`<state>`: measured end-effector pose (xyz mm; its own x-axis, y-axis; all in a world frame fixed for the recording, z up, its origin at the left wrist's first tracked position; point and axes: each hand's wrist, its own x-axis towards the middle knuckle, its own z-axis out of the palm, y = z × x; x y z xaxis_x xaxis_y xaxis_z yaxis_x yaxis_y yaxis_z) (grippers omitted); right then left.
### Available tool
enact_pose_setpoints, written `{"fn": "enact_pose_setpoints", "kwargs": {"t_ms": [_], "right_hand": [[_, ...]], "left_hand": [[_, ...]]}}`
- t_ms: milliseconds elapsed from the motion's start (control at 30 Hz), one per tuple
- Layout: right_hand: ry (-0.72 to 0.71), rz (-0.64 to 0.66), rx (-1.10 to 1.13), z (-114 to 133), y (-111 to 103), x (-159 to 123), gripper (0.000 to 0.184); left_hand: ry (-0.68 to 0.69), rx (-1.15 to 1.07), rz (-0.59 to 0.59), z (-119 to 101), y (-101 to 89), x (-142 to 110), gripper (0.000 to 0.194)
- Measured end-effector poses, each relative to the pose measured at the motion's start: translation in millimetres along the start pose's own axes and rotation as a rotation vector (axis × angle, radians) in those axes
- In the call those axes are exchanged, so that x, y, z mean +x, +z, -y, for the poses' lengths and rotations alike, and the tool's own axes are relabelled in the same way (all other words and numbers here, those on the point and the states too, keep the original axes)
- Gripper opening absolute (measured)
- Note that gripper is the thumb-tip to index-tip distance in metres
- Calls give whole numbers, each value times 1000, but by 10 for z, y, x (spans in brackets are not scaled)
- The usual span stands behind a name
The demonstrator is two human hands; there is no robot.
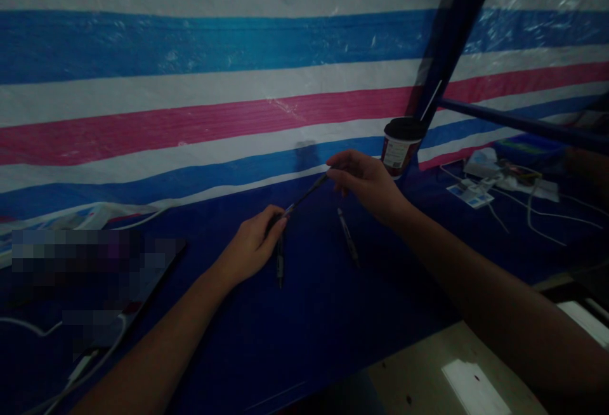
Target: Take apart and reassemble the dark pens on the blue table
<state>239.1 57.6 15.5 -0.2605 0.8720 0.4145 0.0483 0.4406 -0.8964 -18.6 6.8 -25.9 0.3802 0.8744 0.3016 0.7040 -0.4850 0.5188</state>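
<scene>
Between my two hands a slim dark pen (308, 193) is held at a slant above the blue table. My left hand (257, 237) pinches its lower left end, thumb and fingers closed. The upper right end sits between the thumb and fingers of my right hand (364, 180). A second pen (280, 266) lies on the table just below my left fingers, its top partly hidden by them. To the right, under my right hand, a third pen (349, 237) rests alone on the table, touched by neither hand.
A lidded paper cup (401, 145) with a straw stands behind my right hand. Papers (471, 193) and white cables lie at the right. On the left are a dark flat device (162, 275) and a white cable (121, 332). A striped plastic sheet (214, 104) hangs behind the blue table (304, 326).
</scene>
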Motion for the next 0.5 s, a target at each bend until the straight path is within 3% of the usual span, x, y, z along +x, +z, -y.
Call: {"fn": "enact_pose_setpoints", "kwargs": {"t_ms": [133, 400, 500], "right_hand": [[-23, 9, -22, -21, 13, -2, 26], [64, 235, 0, -65, 100, -44, 22], [79, 213, -195, -44, 89, -65, 24]], "left_hand": [[0, 0, -2, 13, 13, 1, 28], [60, -11, -28, -9, 39, -8, 29], [80, -9, -55, 8, 47, 0, 30]]}}
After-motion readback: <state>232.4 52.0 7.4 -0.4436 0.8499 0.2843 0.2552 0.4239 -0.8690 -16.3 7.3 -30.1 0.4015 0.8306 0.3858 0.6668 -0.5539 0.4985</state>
